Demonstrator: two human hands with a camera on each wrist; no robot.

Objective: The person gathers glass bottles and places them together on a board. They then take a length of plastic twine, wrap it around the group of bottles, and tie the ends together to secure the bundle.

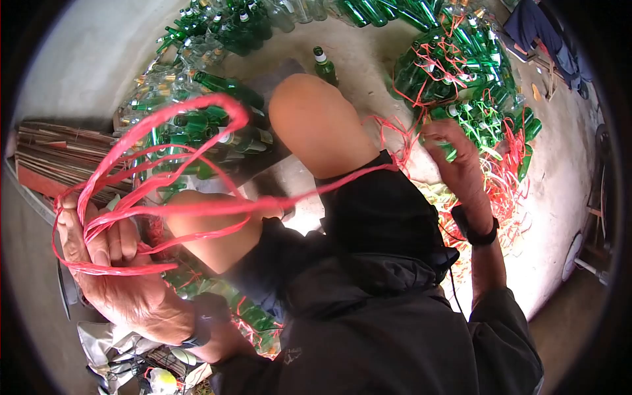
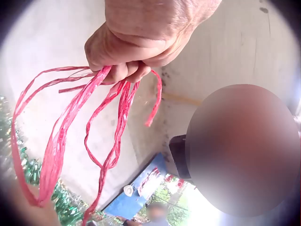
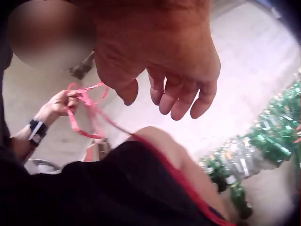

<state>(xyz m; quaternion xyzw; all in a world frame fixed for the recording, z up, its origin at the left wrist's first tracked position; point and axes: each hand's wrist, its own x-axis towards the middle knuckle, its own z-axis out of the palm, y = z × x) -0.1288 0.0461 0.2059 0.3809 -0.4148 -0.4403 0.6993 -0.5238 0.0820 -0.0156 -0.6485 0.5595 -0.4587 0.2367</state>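
Observation:
Loops of red plastic twine (image 1: 164,122) hang from my raised left hand (image 1: 125,276), whose curled fingers grip them at the left of the head view. In the left wrist view the strands (image 2: 61,136) dangle below that fist, with a short loose end beside it. One strand runs across the lap over the dark shorts toward the right side. My right hand (image 1: 454,158) hovers beyond the right knee, its fingers (image 3: 174,96) loosely bent and holding nothing. Close to it are red twine (image 1: 398,138) and green bottles (image 1: 484,122) with light green strands over them.
A large bundle of green bottles (image 1: 454,62), bound with red twine, stands at the upper right. More bottles (image 1: 243,26) line the wall, and a single bottle (image 1: 324,66) stands near the knee. A tangle of twine (image 1: 507,197) lies right. Flattened cardboard (image 1: 59,155) is stacked left.

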